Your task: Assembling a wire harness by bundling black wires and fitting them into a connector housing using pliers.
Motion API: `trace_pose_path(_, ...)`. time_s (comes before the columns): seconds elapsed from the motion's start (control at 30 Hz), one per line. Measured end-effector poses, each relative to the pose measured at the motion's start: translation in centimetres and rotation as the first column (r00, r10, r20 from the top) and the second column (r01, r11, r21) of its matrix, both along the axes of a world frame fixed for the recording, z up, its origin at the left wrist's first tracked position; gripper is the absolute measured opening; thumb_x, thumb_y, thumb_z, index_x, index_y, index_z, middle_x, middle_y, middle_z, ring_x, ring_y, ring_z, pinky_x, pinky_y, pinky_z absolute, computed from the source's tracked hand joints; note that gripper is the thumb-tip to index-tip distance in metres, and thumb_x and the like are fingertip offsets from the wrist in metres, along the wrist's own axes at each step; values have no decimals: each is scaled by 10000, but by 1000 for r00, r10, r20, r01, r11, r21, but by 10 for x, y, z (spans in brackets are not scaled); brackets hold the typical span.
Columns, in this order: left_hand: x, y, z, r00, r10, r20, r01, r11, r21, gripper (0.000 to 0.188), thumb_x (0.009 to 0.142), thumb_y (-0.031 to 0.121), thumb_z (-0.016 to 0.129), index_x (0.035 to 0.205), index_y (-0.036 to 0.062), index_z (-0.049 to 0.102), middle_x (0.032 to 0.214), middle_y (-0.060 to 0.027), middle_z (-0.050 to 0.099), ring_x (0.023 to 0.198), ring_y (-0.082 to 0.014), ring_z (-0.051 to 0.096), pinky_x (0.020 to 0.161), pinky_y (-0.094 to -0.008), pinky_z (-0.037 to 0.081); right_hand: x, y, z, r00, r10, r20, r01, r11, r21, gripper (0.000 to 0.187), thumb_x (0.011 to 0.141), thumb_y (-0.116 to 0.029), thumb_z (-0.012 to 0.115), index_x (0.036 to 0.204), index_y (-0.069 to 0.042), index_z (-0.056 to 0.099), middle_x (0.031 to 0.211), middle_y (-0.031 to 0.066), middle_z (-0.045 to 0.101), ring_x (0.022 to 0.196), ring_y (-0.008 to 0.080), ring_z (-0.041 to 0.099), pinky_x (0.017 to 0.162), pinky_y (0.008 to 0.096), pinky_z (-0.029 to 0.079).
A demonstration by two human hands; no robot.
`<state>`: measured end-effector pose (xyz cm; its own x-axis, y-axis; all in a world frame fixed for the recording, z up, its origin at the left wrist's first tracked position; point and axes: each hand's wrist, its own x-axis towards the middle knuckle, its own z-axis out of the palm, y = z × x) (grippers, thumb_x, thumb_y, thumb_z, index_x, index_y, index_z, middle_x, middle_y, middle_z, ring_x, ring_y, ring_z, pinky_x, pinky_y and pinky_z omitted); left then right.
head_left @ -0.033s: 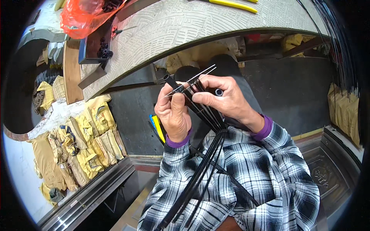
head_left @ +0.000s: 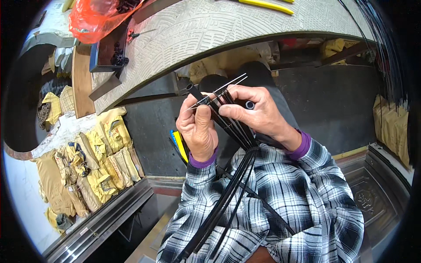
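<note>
In front of my chest is what looks like an umbrella frame (head_left: pixel 237 133), a bundle of thin black ribs gathered near my lap and fanning toward my hands. My left hand (head_left: pixel 198 131) is closed, thumb and fingers pinching the rib ends beside a black tube (head_left: pixel 194 91). Thin silvery wires (head_left: pixel 231 82) cross the rib tips between both hands. My right hand (head_left: pixel 258 113) is closed around the ribs on the other side, thumb pressed along them. A round dark tube end (head_left: pixel 250 105) shows by its palm. Longer black ribs (head_left: pixel 219 206) trail down over my plaid shirt.
Ahead stands a patterned grey worktable (head_left: pixel 210 33) with yellow-handled pliers (head_left: pixel 267 6), a thin red-handled tool (head_left: pixel 141 33) and a box (head_left: pixel 101 55) of small black parts. An orange-red bag (head_left: pixel 98 22) sits at far left. Wrapped bundles (head_left: pixel 94 162) lie left; black rods (head_left: pixel 386 57) hang right.
</note>
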<state>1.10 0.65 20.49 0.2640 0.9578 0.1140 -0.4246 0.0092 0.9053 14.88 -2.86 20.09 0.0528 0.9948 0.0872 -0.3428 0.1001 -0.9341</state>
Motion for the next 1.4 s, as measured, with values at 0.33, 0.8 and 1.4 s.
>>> trace_pose_path(0.33,-1,0,-4,998,-54,25,55,998,-17,240,869,157,579,1017,-27,541,913,-93,612,785,-137,577,737,-236,453,-1,1,5,988,-60,141,49,996,79,161,768,-112,649,850,5,573,736,-14,525,688,56,468,616,212,380)
trace_pose_path(0.8,-3,-2,2,1000,9,-9,-9,1000,-13,253,865,164,585,1029,-26,555,916,-86,610,798,-131,573,737,-229,451,-12,2,11,972,-161,169,146,985,97,183,740,-100,703,869,11,634,761,21,609,702,70,548,643,215,435)
trace_pose_path(1.4,34,-2,0,921,13,390,130,932,-337,313,837,38,586,1126,-72,537,1102,-161,583,989,-191,575,879,-265,455,77,21,27,841,-534,-89,541,822,180,337,930,-298,436,949,12,568,835,59,538,694,98,456,637,224,393)
